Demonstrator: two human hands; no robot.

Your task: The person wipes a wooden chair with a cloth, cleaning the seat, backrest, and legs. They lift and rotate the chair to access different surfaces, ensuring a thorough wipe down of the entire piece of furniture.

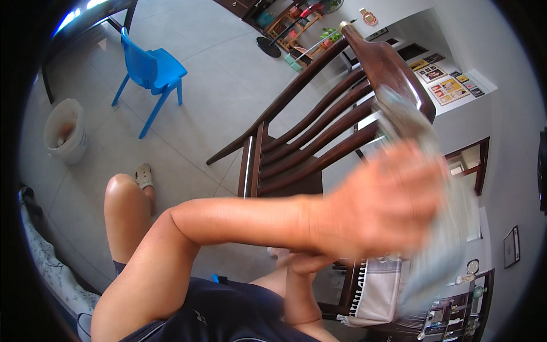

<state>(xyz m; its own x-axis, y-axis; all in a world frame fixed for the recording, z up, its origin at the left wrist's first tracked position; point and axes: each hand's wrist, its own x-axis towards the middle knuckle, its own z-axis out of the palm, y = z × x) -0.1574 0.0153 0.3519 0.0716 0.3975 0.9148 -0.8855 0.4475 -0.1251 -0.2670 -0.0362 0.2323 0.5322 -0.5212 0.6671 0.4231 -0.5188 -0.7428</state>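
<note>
My left hand (384,205) is closed around a pale grey-blue cloth (444,239), both blurred by motion. One part of the cloth lies against the top rail (384,64) of a dark, glossy wooden chair; the rest hangs beyond my knuckles. The chair's curved back slats (316,128) and its seat are tilted in view, with the seat partly behind my hand. Below my left forearm shows my right hand (310,261), partly hidden by it, so whether it holds anything is unclear.
A blue plastic chair (160,72) and a white bucket (68,132) with something reddish inside stand on the tiled floor. Farther off are a wooden plant stand (295,28) and a black round base (269,47). A fringed cloth (378,290) drapes furniture at lower right.
</note>
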